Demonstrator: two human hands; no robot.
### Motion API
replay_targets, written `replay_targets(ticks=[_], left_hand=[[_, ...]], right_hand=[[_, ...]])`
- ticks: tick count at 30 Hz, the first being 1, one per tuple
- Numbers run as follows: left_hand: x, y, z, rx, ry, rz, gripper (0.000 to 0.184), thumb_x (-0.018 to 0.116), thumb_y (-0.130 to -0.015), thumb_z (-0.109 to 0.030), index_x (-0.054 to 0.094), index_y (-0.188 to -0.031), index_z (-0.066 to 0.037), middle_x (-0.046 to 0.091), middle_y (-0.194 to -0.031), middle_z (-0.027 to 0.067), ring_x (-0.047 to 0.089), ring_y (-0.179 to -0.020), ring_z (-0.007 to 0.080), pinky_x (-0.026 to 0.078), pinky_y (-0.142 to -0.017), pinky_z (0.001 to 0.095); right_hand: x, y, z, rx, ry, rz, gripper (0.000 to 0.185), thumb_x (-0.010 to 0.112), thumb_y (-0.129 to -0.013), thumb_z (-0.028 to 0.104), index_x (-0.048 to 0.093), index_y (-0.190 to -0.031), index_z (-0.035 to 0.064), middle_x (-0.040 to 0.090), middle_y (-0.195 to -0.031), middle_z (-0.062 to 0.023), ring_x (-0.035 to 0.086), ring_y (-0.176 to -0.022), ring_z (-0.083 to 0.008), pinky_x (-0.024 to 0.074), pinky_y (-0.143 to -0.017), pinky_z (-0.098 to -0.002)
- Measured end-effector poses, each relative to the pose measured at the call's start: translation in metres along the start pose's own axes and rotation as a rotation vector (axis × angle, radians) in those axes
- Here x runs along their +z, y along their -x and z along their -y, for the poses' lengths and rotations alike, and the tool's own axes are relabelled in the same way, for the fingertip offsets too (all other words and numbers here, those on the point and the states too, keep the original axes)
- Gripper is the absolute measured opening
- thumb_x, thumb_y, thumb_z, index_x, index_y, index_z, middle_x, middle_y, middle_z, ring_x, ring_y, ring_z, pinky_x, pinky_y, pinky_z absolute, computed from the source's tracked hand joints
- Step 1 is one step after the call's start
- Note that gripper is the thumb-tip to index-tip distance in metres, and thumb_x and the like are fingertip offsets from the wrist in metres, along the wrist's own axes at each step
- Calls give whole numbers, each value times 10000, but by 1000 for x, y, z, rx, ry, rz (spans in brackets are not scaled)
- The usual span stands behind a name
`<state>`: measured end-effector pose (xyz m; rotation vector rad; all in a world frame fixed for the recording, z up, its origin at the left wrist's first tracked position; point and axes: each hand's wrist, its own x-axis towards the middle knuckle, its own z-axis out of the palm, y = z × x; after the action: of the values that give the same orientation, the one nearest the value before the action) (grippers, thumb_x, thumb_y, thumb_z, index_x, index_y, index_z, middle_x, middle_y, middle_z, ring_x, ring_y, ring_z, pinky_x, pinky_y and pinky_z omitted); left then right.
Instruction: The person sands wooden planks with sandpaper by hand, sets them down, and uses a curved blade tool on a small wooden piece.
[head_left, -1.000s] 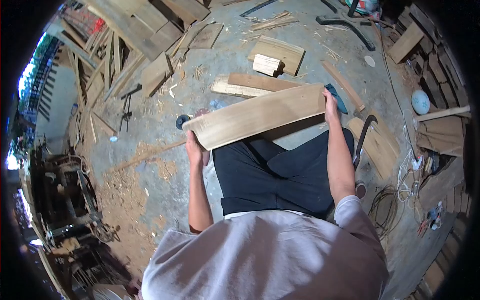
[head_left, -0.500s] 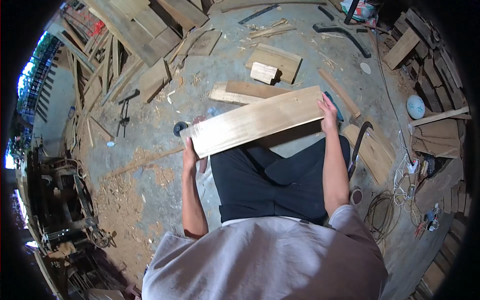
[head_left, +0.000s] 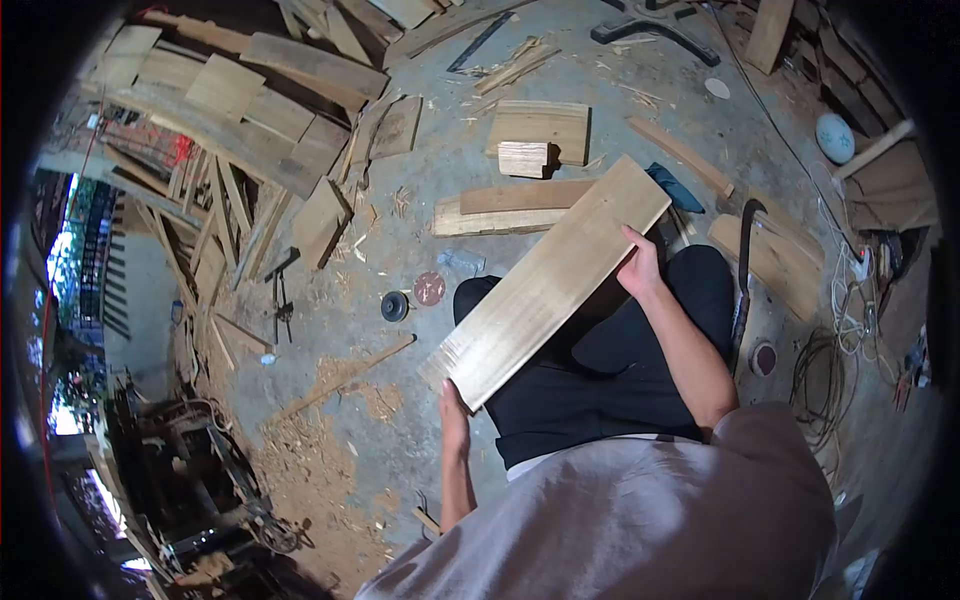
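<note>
A long, pale wooden board (head_left: 556,285) lies tilted across my lap, its far end up to the right and its near end down to the left. My left hand (head_left: 453,410) grips the lower left end, thumb on the top face and fingers hidden beneath. Closer to the upper end, my right hand (head_left: 640,265) holds the right edge, its thumb on top and the other fingers underneath. Just beyond the board, two wooden strips (head_left: 500,215) lie on the floor, and a dark teal cloth (head_left: 676,187) sits by its upper right corner.
Ahead on the concrete floor are a short wood block (head_left: 523,158) and a flat plank (head_left: 540,125). A black round disc (head_left: 395,306), a reddish sanding disc (head_left: 429,289) and a clamp (head_left: 280,295) lie to the left. A frame saw (head_left: 745,280) is at my right knee.
The board has swung to a steeper slant, its left end coming down toward me. Both hands have moved with it, and the camera view has turned to the left.
</note>
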<state>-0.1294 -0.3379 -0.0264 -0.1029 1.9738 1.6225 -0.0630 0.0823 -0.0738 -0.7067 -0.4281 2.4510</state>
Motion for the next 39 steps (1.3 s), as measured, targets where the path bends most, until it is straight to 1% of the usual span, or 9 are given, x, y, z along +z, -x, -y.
replay_targets(ticks=[2,7,11,12,15,18,22,28,39], left_hand=[[7,25,13,-12,144,107,672,397,-1034,-543,463,-1406,13,575,-1313,107,552,-1179,199,422,-1002,334],[58,109,-38,-174,10,464,718,650,-960,-358,324,-1488,2,448,-1484,128,413,-1379,250,303,-1146,391],[35,59,-5,-238,748,1093,1123,658,-785,-741,256,-1530,-3,450,-1485,147,394,-1405,273,299,-1170,446],[42,54,-11,-440,893,1066,1318,607,-644,-895,233,-1546,-10,459,-1479,156,406,-1403,281,317,-1169,440],[50,15,15,-565,813,950,1222,697,-697,-780,262,-1539,-9,455,-1486,163,452,-1372,285,357,-1146,409],[83,-4,-15,-319,494,896,1005,774,-752,-428,294,-1528,-6,475,-1470,164,506,-1324,289,399,-1117,395],[105,10,-36,-406,445,725,966,652,-582,-46,343,-1496,-2,569,-1354,159,560,-1251,302,429,-1092,398],[124,-1,-40,-341,350,773,923,624,-561,-94,395,-1445,32,581,-1318,198,587,-1186,338,470,-1027,403],[230,34,-84,-390,196,1192,878,661,-735,-112,295,-1526,-14,508,-1422,145,534,-1276,252,442,-1067,353]], right_hand=[[1,2,-2,29,-51,-17,533,691,-854,207,529,-1335,42,600,-1289,-116,542,-1225,-298,409,-1076,-444],[12,17,12,113,44,-12,475,661,-867,316,576,-1255,56,642,-1176,-113,624,-1073,-285,505,-941,-446],[14,20,25,80,58,104,472,636,-913,376,582,-1263,63,651,-1152,-107,640,-1038,-255,519,-911,-411],[17,21,23,81,86,88,490,613,-938,417,586,-1265,53,658,-1131,-101,645,-1029,-234,525,-893,-383],[31,26,21,122,159,121,525,612,-934,430,576,-1279,37,659,-1140,-106,645,-1040,-231,526,-896,-384],[40,30,20,178,270,91,541,639,-887,418,589,-1247,16,667,-1128,-134,657,-1030,-246,525,-913,-380],[26,47,18,139,168,69,505,652,-836,322,592,-1226,8,664,-1111,-150,658,-1026,-266,528,-921,-387],[25,139,5,-18,164,130,829,664,-792,140,304,-1535,70,511,-1390,-148,492,-1296,-261,388,-1095,-391],[-32,195,69,-390,169,-201,603,624,-771,190,503,-1330,-3,630,-1152,-143,616,-1067,-245,492,-948,-369]])
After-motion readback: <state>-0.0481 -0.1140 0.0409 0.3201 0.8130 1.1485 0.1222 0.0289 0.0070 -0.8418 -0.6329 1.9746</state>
